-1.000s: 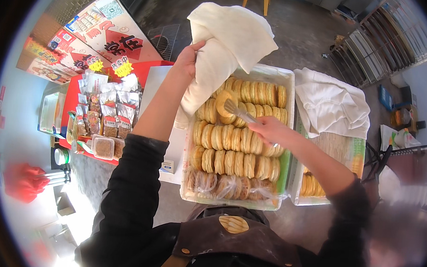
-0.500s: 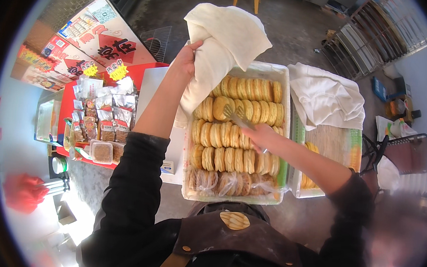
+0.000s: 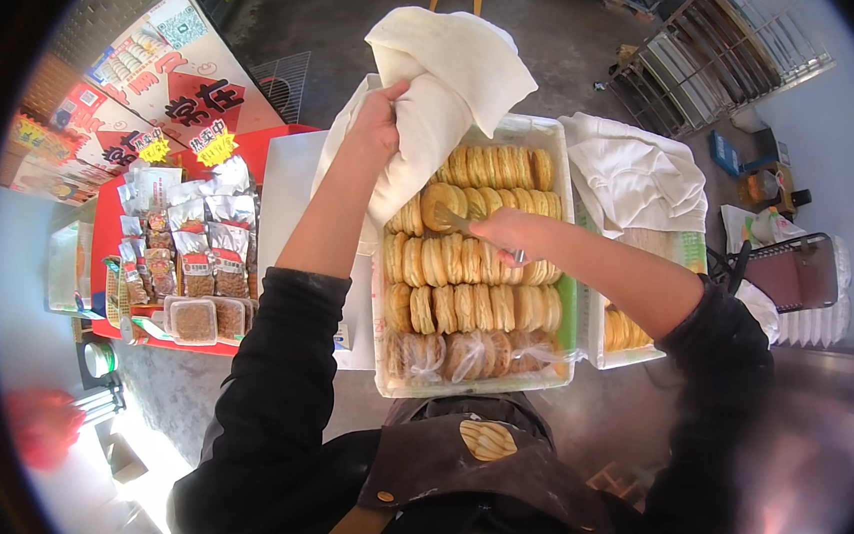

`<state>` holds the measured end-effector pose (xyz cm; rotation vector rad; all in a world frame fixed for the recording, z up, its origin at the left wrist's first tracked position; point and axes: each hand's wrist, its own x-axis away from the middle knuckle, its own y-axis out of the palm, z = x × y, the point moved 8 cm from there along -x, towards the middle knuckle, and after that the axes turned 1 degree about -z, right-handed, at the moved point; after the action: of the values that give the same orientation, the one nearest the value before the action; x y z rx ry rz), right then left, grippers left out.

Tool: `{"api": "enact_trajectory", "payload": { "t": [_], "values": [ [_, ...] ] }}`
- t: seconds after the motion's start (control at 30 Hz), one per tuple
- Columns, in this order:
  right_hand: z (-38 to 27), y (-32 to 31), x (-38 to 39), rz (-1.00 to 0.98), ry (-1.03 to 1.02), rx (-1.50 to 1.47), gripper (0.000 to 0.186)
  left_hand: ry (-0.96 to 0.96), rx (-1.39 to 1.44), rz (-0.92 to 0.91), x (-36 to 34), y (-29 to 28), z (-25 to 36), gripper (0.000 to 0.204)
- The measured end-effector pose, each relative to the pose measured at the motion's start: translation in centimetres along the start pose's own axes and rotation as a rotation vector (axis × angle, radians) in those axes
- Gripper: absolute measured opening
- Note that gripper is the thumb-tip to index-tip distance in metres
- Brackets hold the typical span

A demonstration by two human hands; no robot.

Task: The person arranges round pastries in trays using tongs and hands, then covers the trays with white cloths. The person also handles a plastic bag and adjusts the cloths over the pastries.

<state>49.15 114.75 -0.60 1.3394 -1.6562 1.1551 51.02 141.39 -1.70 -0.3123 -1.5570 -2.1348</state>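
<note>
My left hand point(image 3: 376, 127) is closed on a folded white cloth point(image 3: 453, 63), lifted over the far left corner of a white plastic crate point(image 3: 377, 348). Rows of round, golden flat pastries point(image 3: 468, 260) stand on edge in the crate. My right hand point(image 3: 505, 235) grips metal tongs point(image 3: 454, 219) with slotted ends. Their tips are at a round pastry point(image 3: 440, 200) lying face up in the second row from the far side. Whether the tongs pinch it I cannot tell. The cloth hides the crate's far left part.
Bagged pastries point(image 3: 475, 356) fill the crate's near end. Right of it stands a second crate point(image 3: 641, 356) of pastries, partly under a white cloth point(image 3: 635, 173). Packaged snacks point(image 3: 197, 259) lie on a red table point(image 3: 111, 202) at left. A metal rack point(image 3: 714, 59) stands far right.
My right hand and the tongs have moved slightly left, bringing the tips to the face-up pastry. The left hand still holds the cloth up. The whole view has shifted a little.
</note>
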Motion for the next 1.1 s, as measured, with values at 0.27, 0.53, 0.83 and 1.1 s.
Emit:
{"api": "enact_trajectory", "payload": {
  "t": [0.27,0.53,0.83,1.1],
  "values": [
    [0.4,2.3,-0.8,0.042,0.098,-0.253,0.035,-0.006,0.021,-0.030,0.2,-0.8,0.4,0.048],
    [5.1,6.6,-2.9,0.324,0.127,-0.757,0.031,-0.044,0.085,-0.014,-0.8,-1.3,-0.2,0.048],
    [5.3,4.9,-4.7,0.311,-0.001,-0.161,0.031,-0.037,0.068,-0.025,-1.4,-1.8,-0.3,0.049],
    [2.2,5.6,-1.7,0.311,-0.259,0.003,0.035,-0.027,0.041,-0.034,-1.1,-1.7,-0.2,0.050]
  ]
}}
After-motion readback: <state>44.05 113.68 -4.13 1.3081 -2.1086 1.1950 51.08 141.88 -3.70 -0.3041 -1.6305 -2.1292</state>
